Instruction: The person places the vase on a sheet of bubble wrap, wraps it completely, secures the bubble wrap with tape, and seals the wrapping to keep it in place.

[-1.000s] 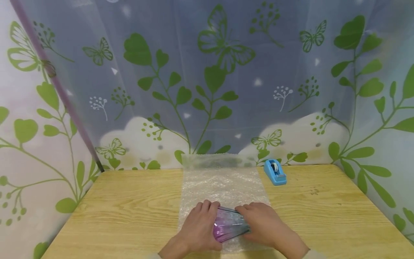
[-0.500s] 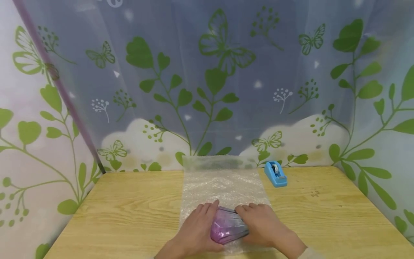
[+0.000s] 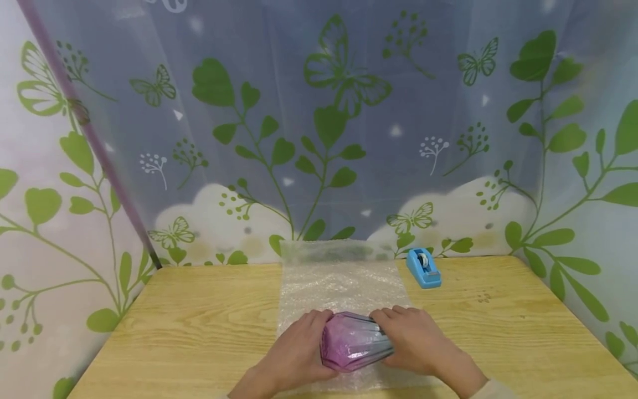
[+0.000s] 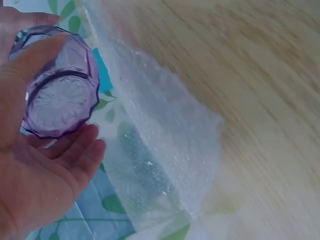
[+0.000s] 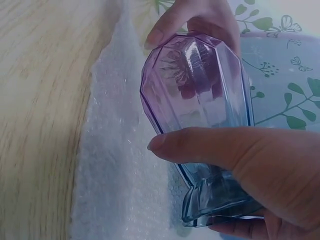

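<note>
A faceted glass vase (image 3: 351,343), purple at its base and blue-green toward its flared mouth, lies on its side in both hands above a sheet of bubble wrap (image 3: 339,282). My left hand (image 3: 294,349) holds the purple base end, thumb on one side and fingers on the other. Around the narrower blue-green part, my right hand (image 3: 411,338) grips with the thumb across the facets. The right wrist view shows the vase (image 5: 200,95) from the side, its mouth partly hidden by that hand. In the left wrist view the round base (image 4: 60,105) faces the camera.
A blue tape dispenser (image 3: 423,269) stands at the back of the wooden table (image 3: 209,321), right of the bubble wrap. The wrap's far end reaches up against the patterned curtain (image 3: 279,138) behind the table.
The vase has come up slightly and turned, showing more of its purple end. Both hands have moved with it and stand a little farther apart. The bubble wrap and tape dispenser stay put.
</note>
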`<state>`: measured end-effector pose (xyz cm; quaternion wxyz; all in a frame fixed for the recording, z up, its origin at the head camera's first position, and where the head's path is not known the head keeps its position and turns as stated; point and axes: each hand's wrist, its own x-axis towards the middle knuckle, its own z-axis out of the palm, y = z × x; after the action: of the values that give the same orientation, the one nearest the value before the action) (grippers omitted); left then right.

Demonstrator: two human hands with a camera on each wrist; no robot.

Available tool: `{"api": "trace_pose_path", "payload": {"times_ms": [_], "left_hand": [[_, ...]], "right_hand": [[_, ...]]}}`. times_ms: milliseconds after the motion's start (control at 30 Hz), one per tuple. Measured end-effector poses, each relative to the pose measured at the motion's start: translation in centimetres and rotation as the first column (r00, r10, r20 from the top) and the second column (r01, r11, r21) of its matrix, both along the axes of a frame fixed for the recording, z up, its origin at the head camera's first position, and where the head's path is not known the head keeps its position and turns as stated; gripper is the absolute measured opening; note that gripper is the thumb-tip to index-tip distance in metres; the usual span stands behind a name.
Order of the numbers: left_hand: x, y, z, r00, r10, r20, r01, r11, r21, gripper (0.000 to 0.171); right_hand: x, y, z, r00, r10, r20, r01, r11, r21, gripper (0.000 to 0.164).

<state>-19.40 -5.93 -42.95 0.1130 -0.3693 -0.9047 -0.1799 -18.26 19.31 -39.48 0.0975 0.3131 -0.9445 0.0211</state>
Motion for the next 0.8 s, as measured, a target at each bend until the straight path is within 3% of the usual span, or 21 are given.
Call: {"api": "trace_pose_path", "payload": {"times_ms": [167,367,633,800], "left_hand": [[0.1,0.4,-0.3,1.000,-0.008,-0.003,0.008,1.000,0.011,0.092],[0.0,0.4,-0.8,0.997,-0.019,-0.072,0.022,0.999,0.044,0.094],[0.2,0.9,-1.3,0.993,-0.020,-0.117,0.033,0.993,0.116,0.090],[0.4,1.2,-1.3,0.983,-0.017,-0.183,0.038,0.993,0.111,0.090]], "right_hand": [[0.1,-0.2,-0.3,1.000,0.003,0.000,-0.003,1.000,0.006,0.059],[0.2,-0.5,-0.2,0.999,-0.018,-0.044,0.019,1.000,0.017,0.061],[0.8,-1.6,0.2,0.995,-0.069,-0.078,0.077,0.992,0.100,0.063],[1.1,-2.6,-0.5,0.991,-0.068,-0.113,0.073,0.997,0.041,0.078]]}}
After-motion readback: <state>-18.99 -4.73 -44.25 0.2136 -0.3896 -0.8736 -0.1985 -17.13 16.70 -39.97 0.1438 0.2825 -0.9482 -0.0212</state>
